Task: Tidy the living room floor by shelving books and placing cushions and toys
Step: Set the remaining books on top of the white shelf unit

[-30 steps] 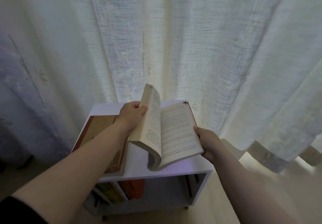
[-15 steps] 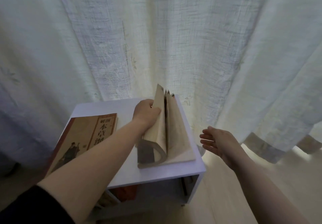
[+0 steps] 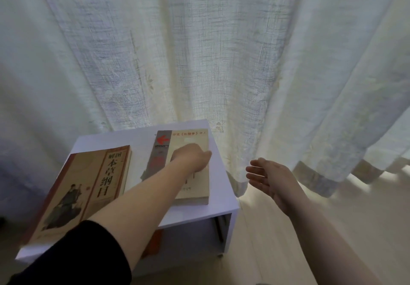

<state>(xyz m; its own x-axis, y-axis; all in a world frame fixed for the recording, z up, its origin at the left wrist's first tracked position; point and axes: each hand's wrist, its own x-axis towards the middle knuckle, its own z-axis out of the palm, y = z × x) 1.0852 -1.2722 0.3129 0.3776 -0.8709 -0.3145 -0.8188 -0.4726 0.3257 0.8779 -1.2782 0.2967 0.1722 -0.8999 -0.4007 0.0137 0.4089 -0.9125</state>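
Book (image 3: 195,142) near shelf (image 3: 220,185) edge bears left hand (image 3: 192,159), grip unclear; right hand (image 3: 269,178) relaxed beside.

A pale, loosely woven curtain (image 3: 221,51) hangs in deep folds ahead of me, filling most of my view. A darker patterned band (image 3: 315,180) runs along its hem, close to the light wooden floor (image 3: 288,240) on my right.

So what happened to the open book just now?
The left hand flipped the pale book shut and now rests on its cover, flat on the white cabinet. The right hand let go and hangs open beside the cabinet. The brown book stayed put; so did the curtain.
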